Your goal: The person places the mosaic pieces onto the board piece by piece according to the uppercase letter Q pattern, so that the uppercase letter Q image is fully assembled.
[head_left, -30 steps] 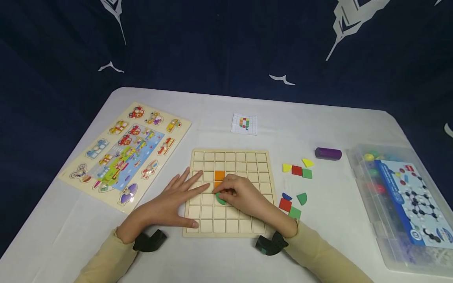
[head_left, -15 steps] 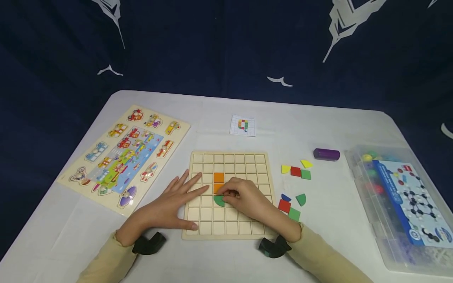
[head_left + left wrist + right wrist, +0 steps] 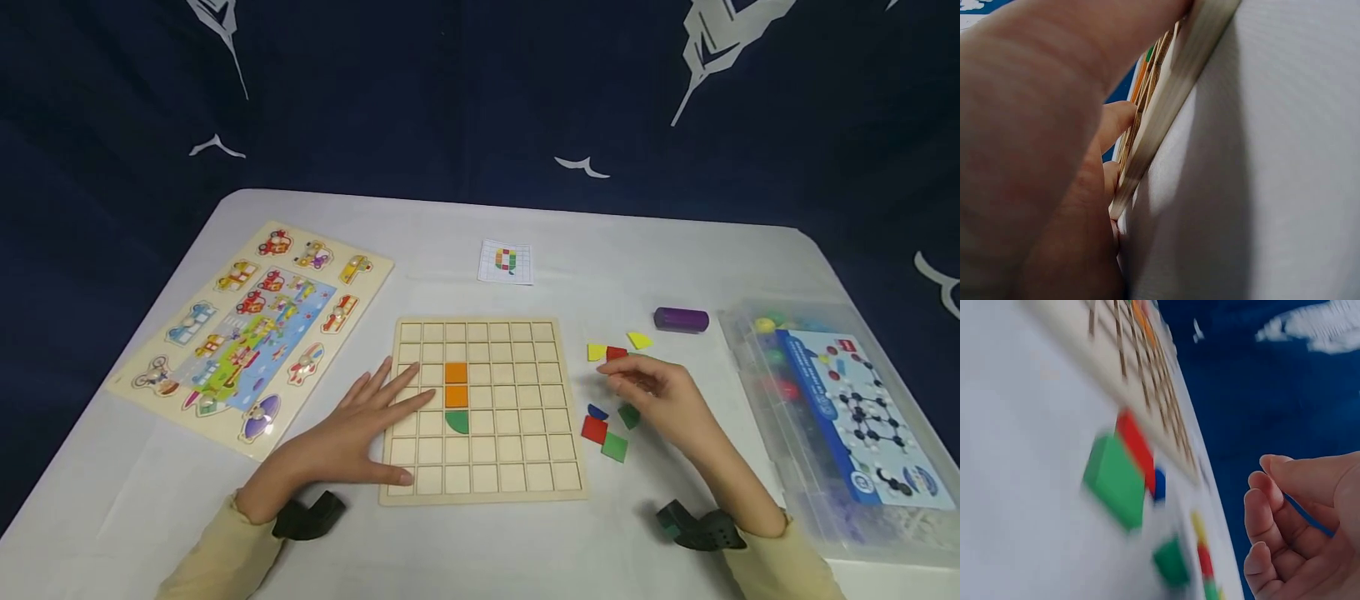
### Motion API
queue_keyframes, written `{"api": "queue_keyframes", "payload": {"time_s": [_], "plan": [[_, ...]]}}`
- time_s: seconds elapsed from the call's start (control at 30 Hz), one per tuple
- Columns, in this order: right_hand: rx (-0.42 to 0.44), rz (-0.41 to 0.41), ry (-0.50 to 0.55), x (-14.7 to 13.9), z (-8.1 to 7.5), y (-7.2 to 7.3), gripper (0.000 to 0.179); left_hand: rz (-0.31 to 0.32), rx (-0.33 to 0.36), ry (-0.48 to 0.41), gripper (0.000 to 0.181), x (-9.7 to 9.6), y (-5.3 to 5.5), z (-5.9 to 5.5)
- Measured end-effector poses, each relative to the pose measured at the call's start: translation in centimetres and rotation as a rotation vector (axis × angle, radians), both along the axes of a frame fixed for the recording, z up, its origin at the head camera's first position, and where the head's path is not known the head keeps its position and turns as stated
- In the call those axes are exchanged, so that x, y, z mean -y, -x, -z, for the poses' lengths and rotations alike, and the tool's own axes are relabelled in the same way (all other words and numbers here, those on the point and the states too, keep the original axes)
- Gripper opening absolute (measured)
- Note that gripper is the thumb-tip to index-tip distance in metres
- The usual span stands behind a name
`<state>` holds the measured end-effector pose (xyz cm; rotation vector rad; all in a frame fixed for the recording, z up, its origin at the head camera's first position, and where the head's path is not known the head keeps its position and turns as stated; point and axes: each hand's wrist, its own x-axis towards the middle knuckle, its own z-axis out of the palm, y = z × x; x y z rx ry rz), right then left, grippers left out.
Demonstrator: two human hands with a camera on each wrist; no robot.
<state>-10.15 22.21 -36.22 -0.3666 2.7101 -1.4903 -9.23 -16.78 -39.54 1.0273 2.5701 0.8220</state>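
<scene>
My left hand lies with fingers spread over the left edge of a wooden grid board. In the left wrist view its thumb rests at the board's side. The board holds an upper orange square, a lower orange square and a green quarter-circle in one column. My right hand hovers over the loose pieces right of the board, fingers loosely bent and holding nothing. Beneath or beside it are a red square, a yellow piece and a dark green quarter-circle.
Nearer me lie a blue piece, another red square and a green square. A pattern card sits behind the board. A vehicle puzzle is left; a purple cylinder and clear plastic box are right.
My right hand has let go of the green quarter-circle, now set below the orange squares, and has moved right over the loose pieces. The left hand keeps its place on the board.
</scene>
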Motion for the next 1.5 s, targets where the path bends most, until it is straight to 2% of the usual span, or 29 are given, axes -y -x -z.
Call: {"api": "queue_keyframes", "payload": {"time_s": [0.17,0.3,0.4,0.53,0.67,0.9,1.17,1.5], "plan": [[0.076,0.081,-0.028,-2.7,1.1,-1.5,0.017,-0.006,0.002,0.002,0.097,0.1,0.1,0.1],[0.087,0.108,-0.058,-3.1,2.0,-2.5,0.016,-0.007,-0.005,0.001,0.097,0.1,0.2,0.0],[0.047,0.118,-0.092,-2.6,2.4,-2.9,0.014,-0.011,-0.008,0.004,0.097,0.1,0.2,0.0],[-0.062,0.106,-0.141,-1.4,2.8,-3.2,0.011,-0.009,-0.011,-0.002,0.097,0.1,0.2,-0.1],[-0.14,0.124,-0.171,-0.4,3.1,-3.5,0.016,-0.008,-0.011,-0.004,0.097,0.1,0.2,0.0],[-0.233,0.125,-0.287,0.7,3.5,-3.8,0.031,-0.016,0.002,-0.001,0.098,0.1,0.1,0.0],[-0.254,0.165,-0.327,1.4,3.3,-4.0,0.035,-0.012,0.003,-0.001,0.097,0.0,0.2,0.1],[-0.266,0.127,-0.281,1.2,3.6,-3.9,0.032,-0.009,-0.004,0.007,0.098,0.1,0.2,0.3]]}}
